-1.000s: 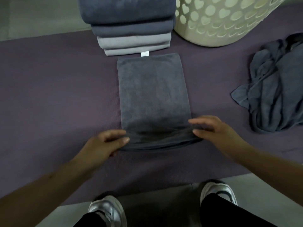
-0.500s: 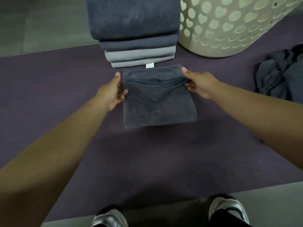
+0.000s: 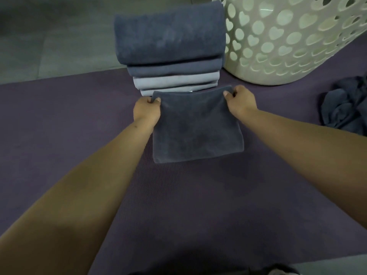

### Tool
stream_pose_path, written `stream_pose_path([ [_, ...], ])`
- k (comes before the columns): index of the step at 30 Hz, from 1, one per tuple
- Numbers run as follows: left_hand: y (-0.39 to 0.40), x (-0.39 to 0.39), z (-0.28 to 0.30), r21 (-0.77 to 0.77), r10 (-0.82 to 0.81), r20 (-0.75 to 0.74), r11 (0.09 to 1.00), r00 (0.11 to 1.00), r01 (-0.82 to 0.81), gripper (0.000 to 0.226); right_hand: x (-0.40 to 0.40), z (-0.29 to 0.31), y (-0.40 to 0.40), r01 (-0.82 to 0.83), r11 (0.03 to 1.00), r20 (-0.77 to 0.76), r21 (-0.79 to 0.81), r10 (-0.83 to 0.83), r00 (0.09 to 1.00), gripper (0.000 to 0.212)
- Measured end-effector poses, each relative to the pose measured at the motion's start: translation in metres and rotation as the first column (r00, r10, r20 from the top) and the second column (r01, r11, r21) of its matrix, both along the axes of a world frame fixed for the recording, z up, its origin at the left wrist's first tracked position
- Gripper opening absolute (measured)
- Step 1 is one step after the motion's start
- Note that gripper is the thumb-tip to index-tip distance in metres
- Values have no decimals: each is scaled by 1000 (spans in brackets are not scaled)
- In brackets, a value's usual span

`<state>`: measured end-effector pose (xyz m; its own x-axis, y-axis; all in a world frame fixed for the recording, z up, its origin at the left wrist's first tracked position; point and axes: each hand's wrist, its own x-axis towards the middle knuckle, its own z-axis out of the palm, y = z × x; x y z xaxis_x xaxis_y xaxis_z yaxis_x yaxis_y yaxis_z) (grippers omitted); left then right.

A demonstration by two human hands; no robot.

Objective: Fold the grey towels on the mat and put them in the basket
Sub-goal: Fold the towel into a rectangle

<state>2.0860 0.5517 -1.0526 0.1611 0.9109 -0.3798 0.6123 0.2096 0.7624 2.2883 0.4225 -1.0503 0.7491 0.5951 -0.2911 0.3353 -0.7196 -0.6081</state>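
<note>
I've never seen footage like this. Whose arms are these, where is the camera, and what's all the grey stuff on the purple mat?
There is no machine here: these are a person's two bare arms, filmed by a wide-angle camera worn on their head, looking forward and down. That is why the arms seem to grow out of the picture's bottom.

On the purple mat lies a dark grey towel, folded into a rectangle. The left hand pinches its far left corner, and the right hand pinches its far right corner; each grip is closed on the cloth.

Just behind it stands a stack of folded towels. To the right is a pale basket with heart-shaped holes, and at the right edge a crumpled pile of unfolded towels.
</note>
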Motion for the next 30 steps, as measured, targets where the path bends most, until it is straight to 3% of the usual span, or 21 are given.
stream_pose_path([
  [3, 9, 7, -2, -44, -3, -59, 999, 998, 0, 23, 6, -3, 10, 13, 999, -6, -42, -13, 1000, 26],
  [6, 5, 6, -7, -73, -16, -136, 997, 991, 6, 41, 7, -3, 13, 2, 994, -87, -106, -12, 996, 38],
  [11, -19, -11, -5, -74, -103, -129, 993, 986, 94, 38, -4, 3, -12, -11, 998, -240, -61, -4, 971, 55],
  [16, -68, -48, -3, -202, -206, -219, 966, 954, 162, 44, -24, -4, -65, -21, 994, -265, -106, -8, 964, 55],
  [19, -83, -59, -5, -171, -238, -268, 965, 934, 197, 39, -33, -6, -81, -83, 990, -289, -115, 46, 956, 48],
  [23, -82, -56, -3, -82, -202, -282, 979, 938, 187, 30, -38, -3, -86, -182, 974, -226, -134, 149, 963, 29],
  [27, -106, -64, -1, -34, -201, -300, 979, 932, 200, 28, -49, 2, -98, -144, 985, -156, -98, 128, 979, 24],
  [30, -135, -88, -3, -29, -254, -301, 966, 919, 257, 27, -65, 0, -126, -178, 970, -45, -165, 173, 984, 24],
])
